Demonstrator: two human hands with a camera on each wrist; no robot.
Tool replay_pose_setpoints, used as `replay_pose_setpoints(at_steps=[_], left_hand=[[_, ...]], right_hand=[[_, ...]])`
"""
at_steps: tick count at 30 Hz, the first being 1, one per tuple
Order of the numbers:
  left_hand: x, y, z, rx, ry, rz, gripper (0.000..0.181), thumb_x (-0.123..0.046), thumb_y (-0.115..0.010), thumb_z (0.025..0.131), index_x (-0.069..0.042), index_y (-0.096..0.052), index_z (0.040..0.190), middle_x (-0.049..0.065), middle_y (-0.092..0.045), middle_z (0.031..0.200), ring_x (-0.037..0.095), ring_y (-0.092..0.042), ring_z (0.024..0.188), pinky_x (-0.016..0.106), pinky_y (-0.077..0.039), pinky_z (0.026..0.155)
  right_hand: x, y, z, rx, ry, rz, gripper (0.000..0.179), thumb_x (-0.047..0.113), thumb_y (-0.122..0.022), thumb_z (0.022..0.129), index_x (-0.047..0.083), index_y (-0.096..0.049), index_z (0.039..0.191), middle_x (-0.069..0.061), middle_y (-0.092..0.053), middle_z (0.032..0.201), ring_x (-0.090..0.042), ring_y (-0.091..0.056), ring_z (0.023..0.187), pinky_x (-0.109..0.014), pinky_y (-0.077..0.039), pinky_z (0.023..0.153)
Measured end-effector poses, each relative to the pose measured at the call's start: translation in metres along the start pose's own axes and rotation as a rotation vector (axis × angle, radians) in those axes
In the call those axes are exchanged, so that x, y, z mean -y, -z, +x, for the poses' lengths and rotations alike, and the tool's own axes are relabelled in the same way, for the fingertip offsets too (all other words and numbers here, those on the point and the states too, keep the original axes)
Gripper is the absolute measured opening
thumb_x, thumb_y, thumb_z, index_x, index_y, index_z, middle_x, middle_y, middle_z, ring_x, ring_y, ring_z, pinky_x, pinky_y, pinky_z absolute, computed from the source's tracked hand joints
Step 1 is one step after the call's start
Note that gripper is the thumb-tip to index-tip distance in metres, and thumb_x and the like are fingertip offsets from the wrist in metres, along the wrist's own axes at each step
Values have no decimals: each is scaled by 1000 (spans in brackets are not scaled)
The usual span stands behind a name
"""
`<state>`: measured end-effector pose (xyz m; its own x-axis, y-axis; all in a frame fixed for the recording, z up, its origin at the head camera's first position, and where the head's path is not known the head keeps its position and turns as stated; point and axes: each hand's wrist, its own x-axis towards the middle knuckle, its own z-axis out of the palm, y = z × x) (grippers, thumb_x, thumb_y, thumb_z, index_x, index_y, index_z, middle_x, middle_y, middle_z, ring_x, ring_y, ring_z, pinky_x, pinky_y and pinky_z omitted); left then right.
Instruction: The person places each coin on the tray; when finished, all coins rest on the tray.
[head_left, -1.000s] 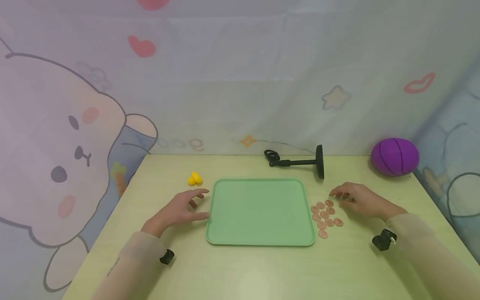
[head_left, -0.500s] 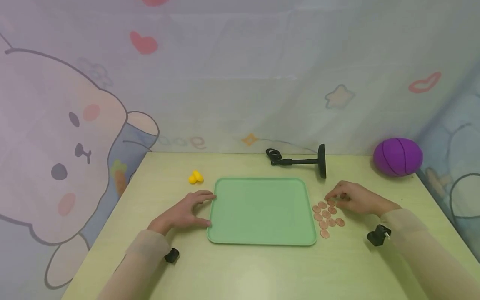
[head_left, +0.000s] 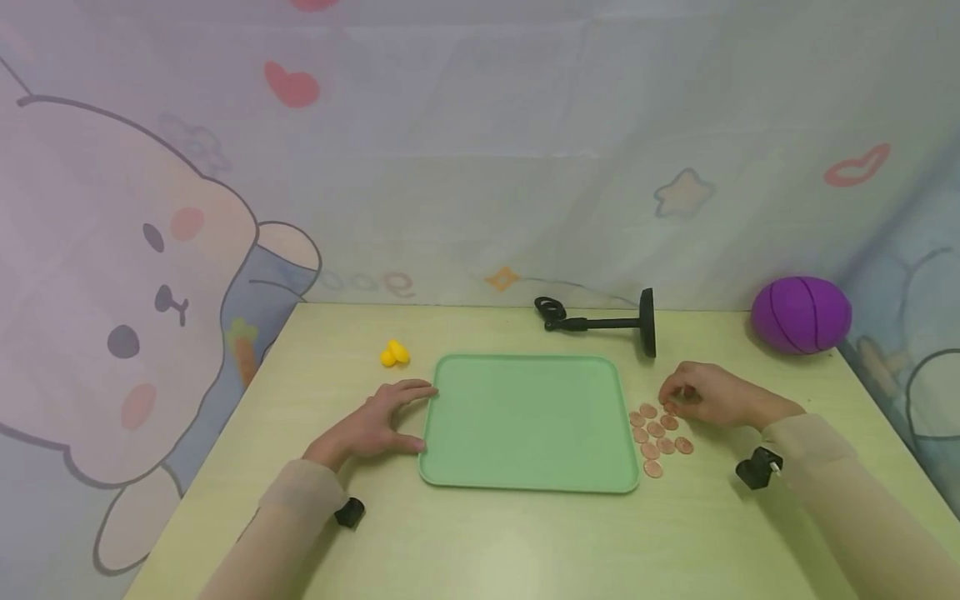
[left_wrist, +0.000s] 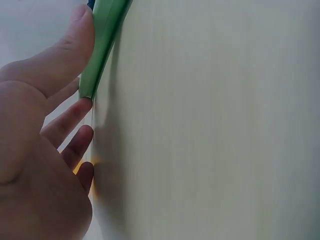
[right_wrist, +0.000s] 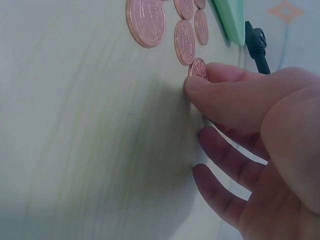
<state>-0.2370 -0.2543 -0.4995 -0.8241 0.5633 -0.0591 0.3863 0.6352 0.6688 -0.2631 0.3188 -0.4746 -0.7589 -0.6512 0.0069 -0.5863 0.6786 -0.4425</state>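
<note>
A light green tray [head_left: 528, 421] lies flat at the middle of the table. At its left edge rests my left hand [head_left: 371, 427], thumb and fingers spread and touching the rim; the left wrist view shows the thumb and a finger against the tray's wall [left_wrist: 102, 47]. Right of the tray several copper-coloured coins [head_left: 656, 430] lie close together. My right hand [head_left: 716, 396] is over their far right end. Up close, its thumb and forefinger pinch one coin [right_wrist: 198, 67], whose lower part the thumb hides. Its other fingers are loosely bent and hold nothing.
Behind the tray a black stand with a round base [head_left: 647, 323] lies on its side. A purple ball [head_left: 801, 315] sits at the back right corner. Small yellow pieces [head_left: 394, 353] lie behind my left hand. A printed curtain [head_left: 480, 167] hangs behind the table.
My left hand has moved right to touch the tray's edge. My right hand has come down to the coins, and its thumb and forefinger have closed on the far right one.
</note>
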Motion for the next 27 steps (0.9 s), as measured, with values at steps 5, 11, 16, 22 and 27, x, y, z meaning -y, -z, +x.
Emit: replay_pose_setpoints(at_steps=[5,11,16,22,27], left_hand=[[-1,-2,2,6,16,-20,83,-37,-92,82,-22,-54,154,3,-38,167,36,-29,151,66,-24,122],[-2,-4,4,6,7,-55,84,-37,-92,82,-22,-52,154,7,-37,166,39,-27,152,68,-22,122],[-2,-4,4,19,23,-74,86,-36,-92,82,-23,-49,156,6,-35,167,38,-25,153,67,-20,123],[-1,-3,6,27,30,-86,87,-38,-92,81,-25,-49,156,4,-34,168,36,-23,155,66,-18,124],[0,-4,5,32,34,-100,87,-37,-92,81,-24,-49,156,4,-34,168,36,-22,155,66,-17,124]], right_hand=[[0,2,0,30,-39,50,19,3,-80,89,19,-70,92,7,-65,92,-12,-63,87,-32,-58,79],[-5,4,-3,38,-64,129,21,2,-81,89,18,-67,89,7,-68,87,-6,-64,84,-29,-59,79],[-3,6,-6,22,-39,175,14,5,-79,93,17,-71,94,8,-68,89,-7,-64,86,-28,-58,80],[3,8,-4,24,-28,229,14,8,-73,99,14,-77,111,4,-75,105,-8,-68,98,-31,-59,90],[13,6,2,47,-61,400,21,11,-74,99,4,-75,119,-6,-77,108,-17,-74,97,-26,-58,89]])
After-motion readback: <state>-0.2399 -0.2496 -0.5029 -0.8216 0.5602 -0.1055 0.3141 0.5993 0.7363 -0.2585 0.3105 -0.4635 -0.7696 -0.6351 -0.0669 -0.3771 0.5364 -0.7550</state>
